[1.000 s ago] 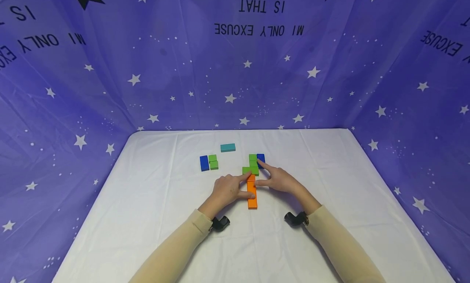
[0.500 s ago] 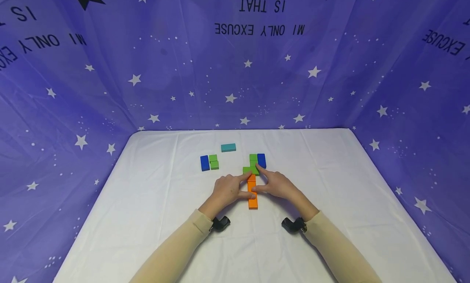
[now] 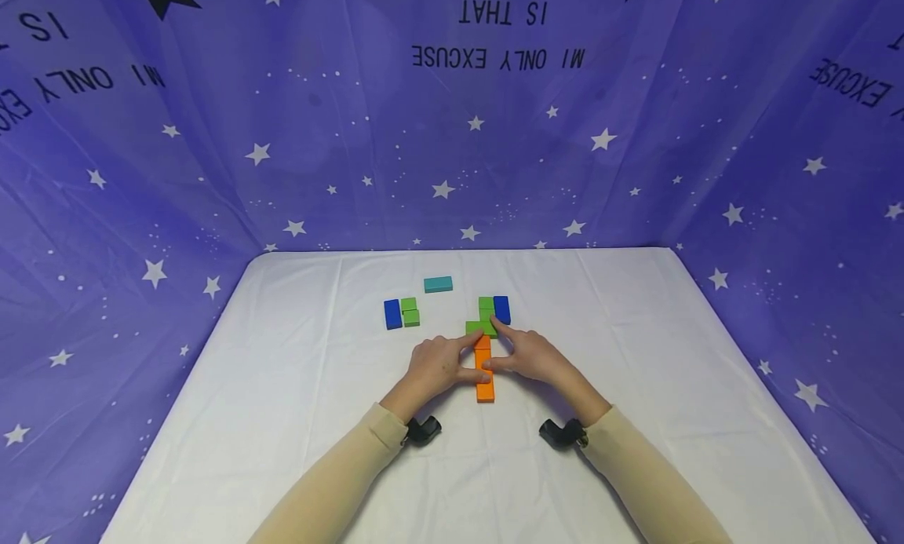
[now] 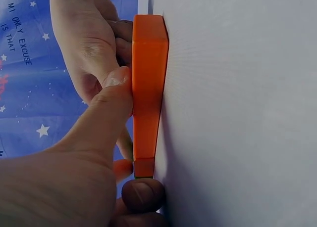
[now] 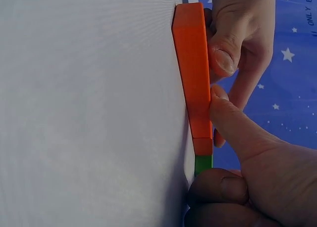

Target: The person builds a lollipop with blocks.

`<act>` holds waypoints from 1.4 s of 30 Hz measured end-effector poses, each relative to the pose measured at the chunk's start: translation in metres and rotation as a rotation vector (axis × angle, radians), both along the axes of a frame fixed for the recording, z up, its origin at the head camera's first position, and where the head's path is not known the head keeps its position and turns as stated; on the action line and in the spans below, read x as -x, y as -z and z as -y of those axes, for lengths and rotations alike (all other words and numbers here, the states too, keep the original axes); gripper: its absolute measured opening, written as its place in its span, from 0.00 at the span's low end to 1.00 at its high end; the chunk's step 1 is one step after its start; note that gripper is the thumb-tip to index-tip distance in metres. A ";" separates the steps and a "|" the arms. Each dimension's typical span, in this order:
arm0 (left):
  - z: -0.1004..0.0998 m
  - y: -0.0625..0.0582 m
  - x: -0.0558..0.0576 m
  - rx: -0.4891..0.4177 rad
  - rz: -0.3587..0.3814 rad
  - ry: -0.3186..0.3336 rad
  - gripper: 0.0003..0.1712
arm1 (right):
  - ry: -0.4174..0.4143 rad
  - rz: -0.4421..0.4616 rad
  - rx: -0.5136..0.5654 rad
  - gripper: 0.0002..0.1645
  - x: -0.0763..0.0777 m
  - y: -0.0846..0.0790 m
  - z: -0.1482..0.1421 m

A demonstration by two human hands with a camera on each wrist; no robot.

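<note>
A long orange block (image 3: 485, 393) lies flat with a small orange block (image 3: 482, 344) at its far end. A green block (image 3: 472, 327) sits crosswise beyond these. My left hand (image 3: 434, 365) rests its thumb on the long orange block and reaches its index finger to the small orange one. From the other side, the thumb of my right hand (image 3: 534, 355) touches the long orange block, while its index finger reaches the green blocks. Past the crosswise piece stand two small green blocks (image 3: 486, 302), with a blue block (image 3: 501, 309) on their right. Other fingers lie low beside the row.
To the left, a second blue block (image 3: 392, 314) lies beside two small green blocks (image 3: 411, 318). Farther back is a teal block (image 3: 438, 284). A white cloth (image 3: 339, 465) covers the table, and a purple starry curtain (image 3: 452, 159) surrounds its back and sides.
My right hand has shifted slightly left and nearer, its index finger moving from beside the blue block to the green blocks. The left hand and the blocks look unmoved.
</note>
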State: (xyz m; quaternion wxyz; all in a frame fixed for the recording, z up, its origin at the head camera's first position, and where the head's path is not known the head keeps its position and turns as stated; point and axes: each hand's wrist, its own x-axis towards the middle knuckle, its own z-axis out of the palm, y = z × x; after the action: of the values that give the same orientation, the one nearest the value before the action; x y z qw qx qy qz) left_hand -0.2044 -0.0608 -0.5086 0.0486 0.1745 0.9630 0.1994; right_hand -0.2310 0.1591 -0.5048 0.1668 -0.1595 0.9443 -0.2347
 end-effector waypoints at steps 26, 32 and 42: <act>0.062 -0.001 0.032 -0.380 -0.004 -0.229 0.32 | 0.031 0.019 0.007 0.64 0.000 -0.003 0.001; 0.070 0.000 0.036 -0.363 -0.004 -0.279 0.29 | 0.034 0.024 0.007 0.64 0.000 -0.003 0.001; 0.084 -0.003 0.040 -0.300 -0.004 -0.366 0.27 | 0.035 0.027 0.005 0.63 0.001 -0.001 0.001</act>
State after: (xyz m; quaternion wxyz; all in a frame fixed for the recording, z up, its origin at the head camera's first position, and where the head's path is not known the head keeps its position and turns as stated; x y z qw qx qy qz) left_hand -0.2444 -0.1448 -0.5057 -0.0167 0.0025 0.9382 0.3456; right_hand -0.2320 0.1584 -0.5037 0.1751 -0.1401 0.9439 -0.2422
